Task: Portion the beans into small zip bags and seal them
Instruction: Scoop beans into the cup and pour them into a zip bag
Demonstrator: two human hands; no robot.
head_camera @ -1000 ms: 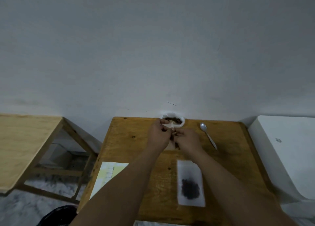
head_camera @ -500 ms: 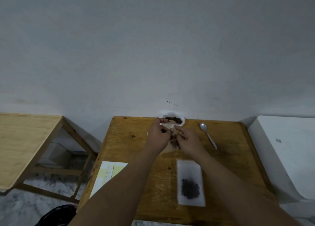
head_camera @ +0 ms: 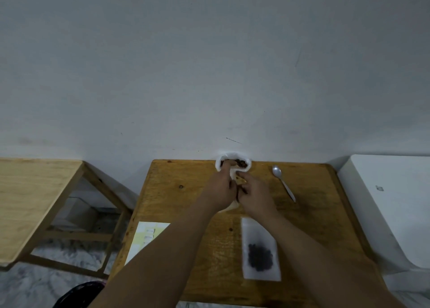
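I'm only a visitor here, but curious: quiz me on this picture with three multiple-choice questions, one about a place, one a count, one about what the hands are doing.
1. Where is the spoon? A in the bean bowl; B on the table, right of the right hand; C on the floor.
2. How many filled bags lie flat on the table? A none; B one; C three.
3. What are the hands doing? A lying flat; B gripping the spoon; C both holding a small bag.
Answers: B, it lies on bare wood; B, only one filled bag shows; C, left hand and right hand pinch it between them.
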